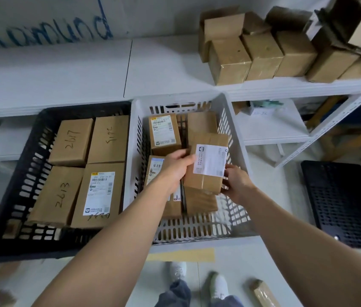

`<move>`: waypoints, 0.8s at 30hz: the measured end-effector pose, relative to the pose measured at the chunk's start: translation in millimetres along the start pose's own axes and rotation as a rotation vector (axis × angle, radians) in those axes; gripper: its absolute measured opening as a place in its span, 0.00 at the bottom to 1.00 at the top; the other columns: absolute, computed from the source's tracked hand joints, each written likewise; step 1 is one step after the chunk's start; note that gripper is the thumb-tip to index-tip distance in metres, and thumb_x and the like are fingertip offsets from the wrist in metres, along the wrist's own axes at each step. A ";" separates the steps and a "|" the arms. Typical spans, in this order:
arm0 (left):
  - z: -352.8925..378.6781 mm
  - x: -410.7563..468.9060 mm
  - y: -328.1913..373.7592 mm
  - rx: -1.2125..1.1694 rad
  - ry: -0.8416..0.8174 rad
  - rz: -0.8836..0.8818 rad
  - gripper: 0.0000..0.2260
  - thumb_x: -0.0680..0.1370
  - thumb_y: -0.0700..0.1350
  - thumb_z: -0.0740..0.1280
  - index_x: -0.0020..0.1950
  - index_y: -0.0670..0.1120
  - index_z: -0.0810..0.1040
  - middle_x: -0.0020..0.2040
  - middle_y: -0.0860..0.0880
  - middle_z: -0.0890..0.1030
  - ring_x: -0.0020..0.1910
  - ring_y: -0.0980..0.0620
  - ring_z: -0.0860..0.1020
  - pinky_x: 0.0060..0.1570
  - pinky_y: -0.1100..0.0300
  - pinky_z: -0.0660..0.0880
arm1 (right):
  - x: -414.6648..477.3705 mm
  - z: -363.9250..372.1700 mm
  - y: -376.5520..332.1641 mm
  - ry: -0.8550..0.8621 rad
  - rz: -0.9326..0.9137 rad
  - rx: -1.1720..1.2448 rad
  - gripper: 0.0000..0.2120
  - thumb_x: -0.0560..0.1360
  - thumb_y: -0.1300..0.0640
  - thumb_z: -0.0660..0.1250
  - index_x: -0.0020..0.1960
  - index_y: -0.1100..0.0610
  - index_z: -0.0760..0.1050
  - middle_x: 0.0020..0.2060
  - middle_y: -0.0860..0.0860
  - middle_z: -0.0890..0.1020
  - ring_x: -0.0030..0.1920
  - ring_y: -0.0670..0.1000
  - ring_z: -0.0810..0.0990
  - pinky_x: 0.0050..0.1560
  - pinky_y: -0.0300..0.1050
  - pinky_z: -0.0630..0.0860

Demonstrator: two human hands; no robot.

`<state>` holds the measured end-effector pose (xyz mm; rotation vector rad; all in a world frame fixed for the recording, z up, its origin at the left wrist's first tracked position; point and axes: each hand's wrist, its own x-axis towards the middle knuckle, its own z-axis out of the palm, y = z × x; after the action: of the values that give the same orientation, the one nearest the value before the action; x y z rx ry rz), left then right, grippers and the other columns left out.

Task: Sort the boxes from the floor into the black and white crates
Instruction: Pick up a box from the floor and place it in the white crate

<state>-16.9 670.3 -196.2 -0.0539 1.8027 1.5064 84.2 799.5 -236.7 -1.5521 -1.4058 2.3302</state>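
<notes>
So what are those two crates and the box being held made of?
White crate and black crate: probably moulded plastic, smooth, with slotted lattice walls. Held box: brown cardboard, matte, folded edges, seemingly clear tape over its seams; its white label looks like printed paper.

Up top, a pale wall [42, 9] with a blue scrawl [48, 29] across it. Below it a wide white shelf [64, 69] runs left to right, and a row of brown cartons [261, 56] sits at its right end, some flaps open. On the right, a white steel rack [341, 120] with a lower shelf [272, 127] inside. Down low, pale grey floor [241, 262] with a yellow tape strip [181, 254] stuck on it. Soft, even light.
</notes>
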 end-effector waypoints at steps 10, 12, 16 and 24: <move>3.6 -7.5 -4.5 0.038 -0.038 -0.096 0.22 0.70 0.50 0.76 0.59 0.49 0.72 0.53 0.50 0.80 0.52 0.50 0.79 0.44 0.56 0.76 | -6.9 -11.0 -5.5 -0.217 0.006 0.152 0.38 0.68 0.23 0.48 0.51 0.49 0.83 0.51 0.56 0.84 0.51 0.56 0.84 0.57 0.56 0.77; 0.8 -8.4 -2.8 0.015 -0.095 -0.185 0.27 0.68 0.53 0.76 0.62 0.47 0.72 0.55 0.48 0.82 0.53 0.49 0.80 0.51 0.54 0.77 | -7.4 -9.5 -10.5 -0.218 0.016 0.087 0.37 0.68 0.23 0.50 0.55 0.49 0.81 0.52 0.56 0.84 0.52 0.57 0.83 0.57 0.56 0.77; -1.6 -6.3 -7.0 -0.004 -0.087 -0.222 0.16 0.75 0.49 0.71 0.61 0.46 0.77 0.53 0.47 0.84 0.52 0.48 0.81 0.53 0.53 0.77 | -5.5 -6.0 -19.6 -0.066 0.007 -0.015 0.33 0.72 0.29 0.55 0.59 0.54 0.78 0.52 0.55 0.83 0.52 0.56 0.82 0.60 0.56 0.75; 9.8 -0.5 -20.7 0.120 0.039 -0.191 0.25 0.73 0.48 0.73 0.68 0.48 0.70 0.59 0.48 0.79 0.56 0.46 0.78 0.61 0.47 0.74 | 4.5 -5.9 -19.6 0.089 -0.014 -0.170 0.23 0.77 0.36 0.54 0.37 0.53 0.72 0.31 0.51 0.75 0.31 0.49 0.74 0.31 0.42 0.69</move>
<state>-1.4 672.3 -213.0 -0.1920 1.8585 1.2698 77.7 817.2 -227.5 -1.6575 -1.6248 2.1540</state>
